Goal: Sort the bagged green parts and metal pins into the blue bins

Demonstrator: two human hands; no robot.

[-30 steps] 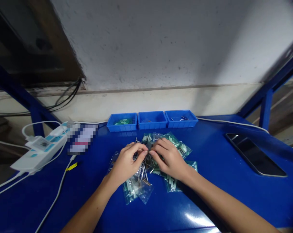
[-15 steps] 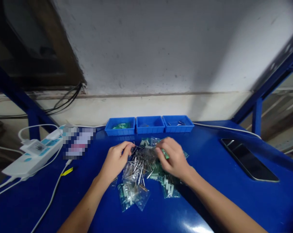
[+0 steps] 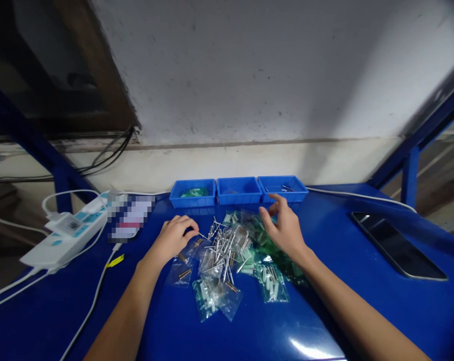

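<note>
My left hand (image 3: 174,234) is at the left side of the pile, thumb and fingertips pinched on a thin metal pin (image 3: 202,235). My right hand (image 3: 285,225) is raised over the pile's right edge, fingers apart and holding nothing, just in front of the right blue bin (image 3: 283,196). Between the hands lie loose silver pins (image 3: 223,250), shaped like blind rivets. Around them are clear bags of brown-and-gold pieces (image 3: 184,274) and green-tinted bags of white plugs (image 3: 270,288). The right hand and forearm partly cover the green bags.
Two more blue bins stand in the row by the wall: the left bin (image 3: 192,201) holds green bags, the middle bin (image 3: 239,198) a clear bag. A power strip (image 3: 67,235) with white cables and a pixelated phone-like item (image 3: 131,220) lie left. A black phone (image 3: 398,245) lies right.
My right hand has lifted from the pile towards the right bin, and its fingers have spread. My left hand has drawn slightly left, away from the pile. The view has shifted a little.
</note>
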